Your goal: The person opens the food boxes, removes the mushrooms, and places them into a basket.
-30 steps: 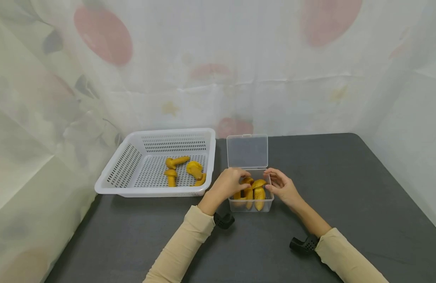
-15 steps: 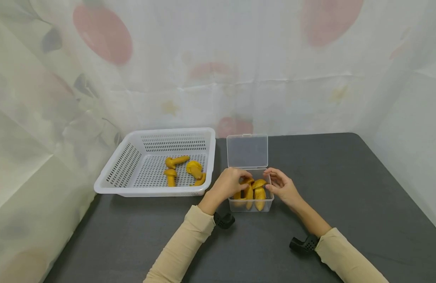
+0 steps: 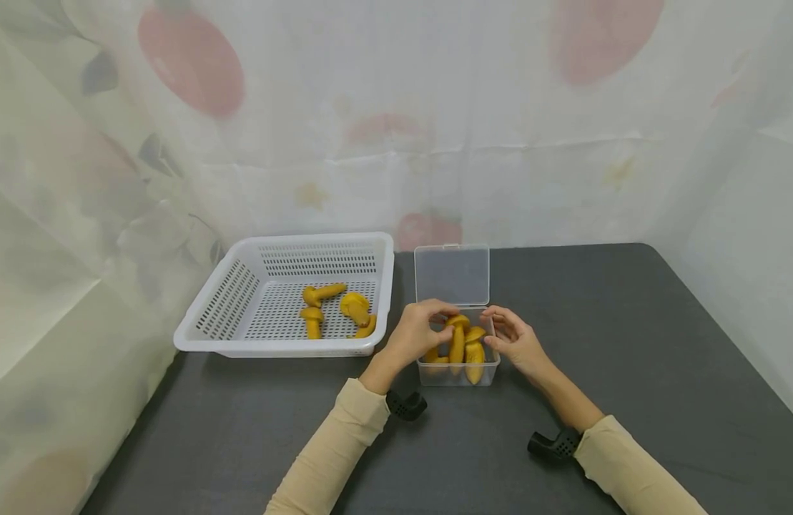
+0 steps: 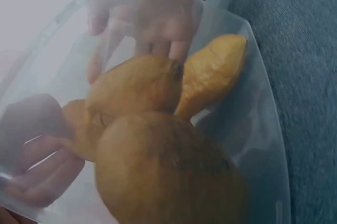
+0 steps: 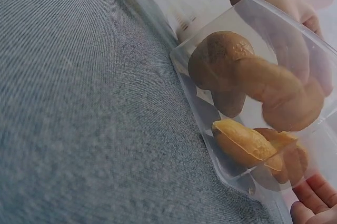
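In the head view my left hand (image 3: 417, 333) reaches over the clear plastic box (image 3: 459, 373), its thumb and fingers pinching the cap of a yellow-brown mushroom (image 3: 457, 345). That mushroom stands stem toward the front of the box. A second mushroom (image 3: 475, 356) lies to its right, and another (image 3: 432, 355) is partly hidden under my left hand. My right hand (image 3: 517, 343) rests its relaxed fingers against the box's right wall. Through the clear wall, the left wrist view shows large mushroom caps (image 4: 163, 166) close up, with the right hand's fingers (image 4: 163, 37) behind them.
The box's hinged lid (image 3: 452, 275) stands raised at the back. To the left, a white perforated basket (image 3: 242, 347) holds several mushrooms (image 3: 325, 292) on its right side. Dark cloth (image 3: 583, 293) covers the table, with a printed curtain (image 3: 499, 107) behind.
My left hand has shifted slightly up and back. The mushroom at its fingers has straightened, and its cap shows more clearly. The right hand stays at the box wall.
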### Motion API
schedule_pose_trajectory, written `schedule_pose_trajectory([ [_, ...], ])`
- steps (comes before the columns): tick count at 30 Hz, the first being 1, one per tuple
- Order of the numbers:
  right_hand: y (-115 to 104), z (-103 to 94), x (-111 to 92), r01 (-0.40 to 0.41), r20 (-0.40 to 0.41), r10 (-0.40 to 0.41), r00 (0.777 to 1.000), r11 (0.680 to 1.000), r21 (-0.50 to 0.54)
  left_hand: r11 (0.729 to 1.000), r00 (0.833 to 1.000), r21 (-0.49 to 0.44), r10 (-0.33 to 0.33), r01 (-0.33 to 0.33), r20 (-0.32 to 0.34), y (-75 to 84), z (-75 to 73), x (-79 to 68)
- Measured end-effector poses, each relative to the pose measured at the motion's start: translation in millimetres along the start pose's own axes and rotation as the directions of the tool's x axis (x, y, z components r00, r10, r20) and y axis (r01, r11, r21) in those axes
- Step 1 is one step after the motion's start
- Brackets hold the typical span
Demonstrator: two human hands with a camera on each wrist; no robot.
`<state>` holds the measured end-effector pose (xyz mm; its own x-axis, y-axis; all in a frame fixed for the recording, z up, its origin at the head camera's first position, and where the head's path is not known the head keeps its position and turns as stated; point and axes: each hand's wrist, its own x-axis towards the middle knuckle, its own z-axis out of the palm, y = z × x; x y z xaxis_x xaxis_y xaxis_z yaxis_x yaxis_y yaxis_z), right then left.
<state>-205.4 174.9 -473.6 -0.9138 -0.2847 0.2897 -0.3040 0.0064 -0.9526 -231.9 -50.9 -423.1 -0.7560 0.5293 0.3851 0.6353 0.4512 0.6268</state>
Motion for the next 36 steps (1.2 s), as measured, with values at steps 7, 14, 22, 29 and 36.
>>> schedule_pose_trajectory([
  [7,1.6,0.2,0.2,0.006,-0.006,-0.006,1.000,1.000,0.011,0.997,0.999,-0.073,-0.027,0.025,-0.024,4.3,-3.2,-0.8],
  [14,1.0,0.3,0.1,0.017,-0.007,-0.017,1.000,1.000,0.027,0.994,0.998,-0.104,-0.048,0.044,-0.037,9.0,-10.8,-2.2],
  [22,2.1,0.5,0.6,0.029,-0.010,-0.028,1.000,0.999,0.042,0.984,0.993,-0.170,-0.073,0.057,-0.090,6.9,-12.2,-2.7],
  [29,2.3,1.2,1.0,0.019,-0.018,-0.018,1.000,0.999,0.033,0.967,0.983,-0.250,-0.096,0.054,-0.158,7.1,-14.8,-1.9],
  [36,1.9,1.2,-0.5,0.018,-0.013,-0.018,1.000,0.999,0.035,0.964,0.974,-0.264,-0.099,0.044,-0.202,11.5,-22.4,-2.8],
])
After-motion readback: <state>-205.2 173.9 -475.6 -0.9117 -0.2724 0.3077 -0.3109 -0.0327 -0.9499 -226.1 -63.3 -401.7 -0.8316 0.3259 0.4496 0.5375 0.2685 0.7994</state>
